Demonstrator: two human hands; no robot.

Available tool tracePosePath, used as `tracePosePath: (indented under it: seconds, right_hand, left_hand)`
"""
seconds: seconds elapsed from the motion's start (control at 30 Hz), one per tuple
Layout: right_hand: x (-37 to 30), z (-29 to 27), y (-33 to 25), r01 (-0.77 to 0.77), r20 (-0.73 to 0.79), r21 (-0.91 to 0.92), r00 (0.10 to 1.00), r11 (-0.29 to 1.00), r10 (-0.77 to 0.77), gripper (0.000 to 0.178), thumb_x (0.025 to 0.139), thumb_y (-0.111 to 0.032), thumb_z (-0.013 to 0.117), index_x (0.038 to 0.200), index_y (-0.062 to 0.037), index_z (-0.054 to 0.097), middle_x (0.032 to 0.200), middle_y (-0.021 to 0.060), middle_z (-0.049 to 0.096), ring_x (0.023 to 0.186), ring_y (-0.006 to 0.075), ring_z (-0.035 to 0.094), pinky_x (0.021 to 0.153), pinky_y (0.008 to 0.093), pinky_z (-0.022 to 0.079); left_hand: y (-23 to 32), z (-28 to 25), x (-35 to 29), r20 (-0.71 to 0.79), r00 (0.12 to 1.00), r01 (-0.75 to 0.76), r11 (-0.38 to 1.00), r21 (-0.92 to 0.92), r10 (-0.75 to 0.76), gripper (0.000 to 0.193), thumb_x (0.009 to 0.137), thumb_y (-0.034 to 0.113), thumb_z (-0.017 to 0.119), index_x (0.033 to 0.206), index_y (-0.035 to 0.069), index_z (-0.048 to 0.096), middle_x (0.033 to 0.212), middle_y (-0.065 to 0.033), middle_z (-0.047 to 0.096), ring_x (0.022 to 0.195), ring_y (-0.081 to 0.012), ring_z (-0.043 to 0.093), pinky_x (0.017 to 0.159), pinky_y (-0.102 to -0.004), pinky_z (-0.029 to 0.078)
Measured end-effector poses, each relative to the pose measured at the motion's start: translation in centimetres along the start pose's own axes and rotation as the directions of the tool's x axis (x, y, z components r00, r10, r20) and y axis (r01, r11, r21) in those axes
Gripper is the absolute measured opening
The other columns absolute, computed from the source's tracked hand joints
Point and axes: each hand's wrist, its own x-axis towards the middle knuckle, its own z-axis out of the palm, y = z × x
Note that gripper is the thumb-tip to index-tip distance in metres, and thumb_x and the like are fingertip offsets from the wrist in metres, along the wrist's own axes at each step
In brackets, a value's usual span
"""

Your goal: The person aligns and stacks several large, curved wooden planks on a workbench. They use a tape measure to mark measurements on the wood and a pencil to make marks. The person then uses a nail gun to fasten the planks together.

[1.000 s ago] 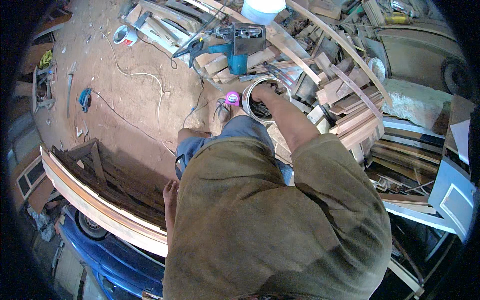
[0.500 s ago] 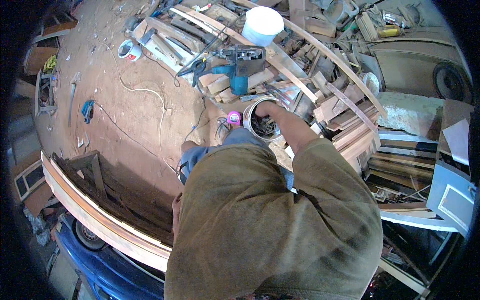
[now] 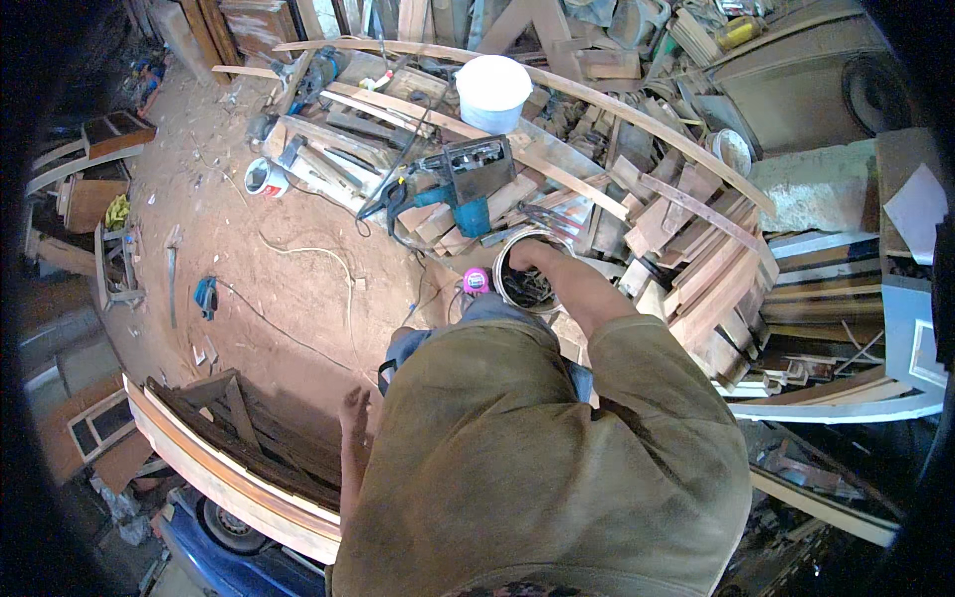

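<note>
My right hand (image 3: 524,257) reaches down into a round white-rimmed bucket (image 3: 502,267) that holds dark small pieces of hardware, too jumbled to name. Its fingertips are hidden among them, so I cannot see whether it grips anything. Just left of the bucket is a pink tape measure (image 3: 477,280). My left hand (image 3: 355,406) hangs at my side over the dirt floor, holding nothing, its fingers loosely apart.
Beyond the bucket, a teal power tool (image 3: 468,189) lies on stacked wood offcuts. A white bucket (image 3: 493,95) stands farther back. Long planks (image 3: 711,264) lie to the right. A cable (image 3: 288,333) trails across the dirt. A long wooden piece (image 3: 234,488) stretches along the lower left.
The view has shifted, so the scene sits lower and farther right in the picture. My left hand has come out further from beside my body. My right hand stays inside the bucket.
</note>
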Motion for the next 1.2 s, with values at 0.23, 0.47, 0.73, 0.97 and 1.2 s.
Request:
tracePosePath:
  seconds: [0.23,0.47,0.73,0.97,1.2]
  right_hand:
    - [-4.8,-0.9,-1.3,-0.040,-0.206,0.168,0.976,0.985,0.075,0.031,0.076,-0.017,0.057,0.092,0.0029,0.074,0.103,0.0253,0.070,0.094,0.0385,0.069,0.084,0.0461,0.054]
    - [-13.7,-0.1,-1.9,0.052,-0.366,0.043,0.930,0.998,-0.033,0.023,0.080,-0.014,0.060,0.091,0.0029,0.072,0.108,0.0247,0.069,0.102,0.0392,0.066,0.093,0.0442,0.052]
    - [-18.7,6.2,-2.8,0.095,-0.763,0.169,0.643,0.981,0.069,0.026,0.085,-0.007,0.059,0.108,-0.0017,0.070,0.119,0.0129,0.067,0.112,0.0320,0.061,0.110,0.0453,0.040]
    - [-20.2,4.5,-2.5,0.143,-0.720,0.288,0.684,0.947,0.116,0.019,0.083,-0.017,0.063,0.086,0.0015,0.066,0.093,0.0215,0.066,0.095,0.0401,0.062,0.099,0.0466,0.046]
    - [-13.3,-0.5,-0.7,0.373,-0.816,0.387,0.564,0.843,0.125,0.031,0.089,-0.025,0.058,0.092,0.0041,0.070,0.095,0.0279,0.067,0.090,0.0437,0.065,0.084,0.0490,0.052]
  left_hand:
    - [21.9,13.1,6.8,0.363,0.789,-0.563,0.820,0.103,0.496,0.044,0.096,0.025,0.066,0.127,-0.005,0.057,0.119,-0.0221,0.067,0.108,-0.0278,0.068,0.092,-0.0367,0.053]
    - [30.5,24.3,9.6,0.646,0.713,-0.550,0.789,0.273,0.272,0.050,0.094,0.046,0.059,0.122,0.005,0.066,0.123,-0.0213,0.066,0.109,-0.0363,0.065,0.094,-0.0417,0.051]
    - [28.7,28.3,7.0,0.575,0.807,-0.500,0.670,0.549,0.131,0.047,0.096,0.044,0.054,0.117,0.004,0.065,0.117,-0.0237,0.064,0.110,-0.0407,0.061,0.096,-0.0472,0.048]
    - [28.1,32.5,4.1,0.644,0.527,-0.838,0.465,0.285,0.555,0.036,0.094,0.019,0.054,0.124,0.001,0.055,0.128,-0.0232,0.054,0.116,-0.0403,0.056,0.095,-0.0470,0.050]
    - [25.1,38.1,2.8,0.665,0.636,-0.764,0.439,0.473,0.391,0.066,0.087,0.031,0.063,0.136,-0.009,0.045,0.139,-0.0288,0.048,0.129,-0.0438,0.046,0.108,-0.0471,0.041]
